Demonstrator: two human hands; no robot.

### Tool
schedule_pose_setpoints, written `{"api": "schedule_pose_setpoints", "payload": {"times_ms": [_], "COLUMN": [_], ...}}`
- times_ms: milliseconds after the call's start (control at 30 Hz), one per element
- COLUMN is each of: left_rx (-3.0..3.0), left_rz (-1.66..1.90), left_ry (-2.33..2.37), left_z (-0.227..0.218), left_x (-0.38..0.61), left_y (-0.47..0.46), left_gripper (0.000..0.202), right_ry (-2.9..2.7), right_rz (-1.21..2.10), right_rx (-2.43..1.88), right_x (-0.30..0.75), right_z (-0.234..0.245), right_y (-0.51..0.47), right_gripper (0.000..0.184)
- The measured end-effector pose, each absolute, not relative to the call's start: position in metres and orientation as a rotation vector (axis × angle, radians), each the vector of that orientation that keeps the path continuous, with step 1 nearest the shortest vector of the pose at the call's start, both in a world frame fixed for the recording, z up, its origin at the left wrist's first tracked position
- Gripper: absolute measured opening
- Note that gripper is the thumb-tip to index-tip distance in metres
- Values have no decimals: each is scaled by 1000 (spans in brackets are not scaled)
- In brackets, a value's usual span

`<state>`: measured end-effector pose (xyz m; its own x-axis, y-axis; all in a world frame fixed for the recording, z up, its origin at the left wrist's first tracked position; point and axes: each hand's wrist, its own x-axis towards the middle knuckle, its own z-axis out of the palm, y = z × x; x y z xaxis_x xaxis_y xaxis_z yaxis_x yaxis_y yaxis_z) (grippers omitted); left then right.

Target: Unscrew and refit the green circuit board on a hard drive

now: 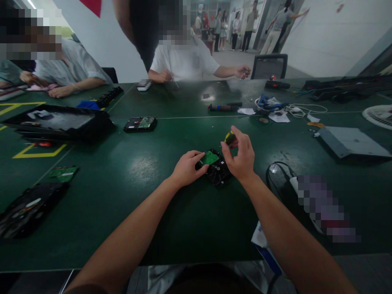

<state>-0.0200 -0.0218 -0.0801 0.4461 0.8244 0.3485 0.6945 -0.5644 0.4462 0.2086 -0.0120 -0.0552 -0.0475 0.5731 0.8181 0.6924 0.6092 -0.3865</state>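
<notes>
In front of me on the green table lies a black hard drive [218,173], its green circuit board [210,157] facing up. My left hand [189,167] grips the drive's left edge between thumb and fingers. Just above its right side, my right hand [240,155] pinches a screwdriver by its yellow and black handle [229,138]. The screwdriver's shaft and tip cannot be made out, so whether it touches the drive is unclear.
Another hard drive [140,124] sits farther back, left of a black tray [61,122]'s right-hand neighbour space. A loose circuit board [64,174] and a black drive casing [32,210] lie left. A metal box [355,143] and cables [272,102] are right. People sit opposite.
</notes>
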Motion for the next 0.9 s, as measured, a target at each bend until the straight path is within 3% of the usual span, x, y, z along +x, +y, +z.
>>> {"api": "schedule_pose_setpoints", "payload": {"times_ms": [900], "left_rx": [2456], "left_rz": [823], "left_ry": [1298], "left_z": [-81], "left_x": [-23], "left_y": [-20], "left_gripper": [50], "right_ry": [-1706], "right_rz": [-105], "right_rx": [-1007], "right_x": [208], "right_z": [-59], "right_y": [-9], "right_gripper": [62]}}
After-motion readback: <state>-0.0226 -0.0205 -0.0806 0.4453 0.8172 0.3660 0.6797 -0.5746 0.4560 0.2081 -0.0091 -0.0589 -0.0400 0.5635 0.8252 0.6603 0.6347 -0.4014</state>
